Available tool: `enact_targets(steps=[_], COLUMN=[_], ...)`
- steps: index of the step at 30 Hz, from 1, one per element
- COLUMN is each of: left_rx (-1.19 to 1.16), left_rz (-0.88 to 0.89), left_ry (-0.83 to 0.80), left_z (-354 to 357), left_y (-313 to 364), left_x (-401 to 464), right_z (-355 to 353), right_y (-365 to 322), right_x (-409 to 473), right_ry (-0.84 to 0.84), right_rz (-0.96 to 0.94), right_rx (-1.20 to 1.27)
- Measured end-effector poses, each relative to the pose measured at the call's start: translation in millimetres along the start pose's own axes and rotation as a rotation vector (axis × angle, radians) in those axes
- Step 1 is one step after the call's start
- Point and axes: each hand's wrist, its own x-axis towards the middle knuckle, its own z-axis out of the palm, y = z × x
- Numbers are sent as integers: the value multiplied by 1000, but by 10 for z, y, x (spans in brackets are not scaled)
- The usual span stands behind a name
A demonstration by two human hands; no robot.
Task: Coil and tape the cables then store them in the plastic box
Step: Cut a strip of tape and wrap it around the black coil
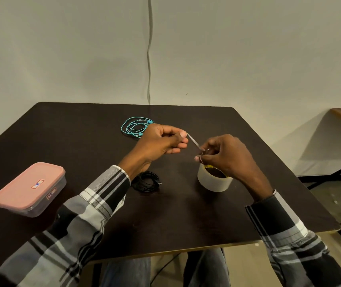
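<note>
Tape [193,141], thin and sticky, is pinched taut between left hand [161,141] and right hand [225,156] above the roll [213,181]; best gripped by its ends.

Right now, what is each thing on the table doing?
Plastic box: lid on.
Blue cable: loosely coiled, untouched.
Black cable: coiled, lying on table.
Tape roll: lying flat.
Tape strip: stretched between both hands.
Left hand: pinching strip.
Right hand: pinching strip.
</note>
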Motion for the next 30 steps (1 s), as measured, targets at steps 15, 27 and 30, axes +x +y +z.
enact_targets(steps=[15,27,30], left_rx=[56,117,120], left_rz=[-68,-100,-25], left_ry=[156,98,176], left_z=[-387,-558,-569], left_y=[-155,-93,-84], left_x=[-50,-59,-45], right_z=[237,375,386], right_y=[14,-215,-215], right_x=[4,-5,13], right_ry=[70,36,38], right_rz=[74,-223,-245], right_rx=[111,566,582])
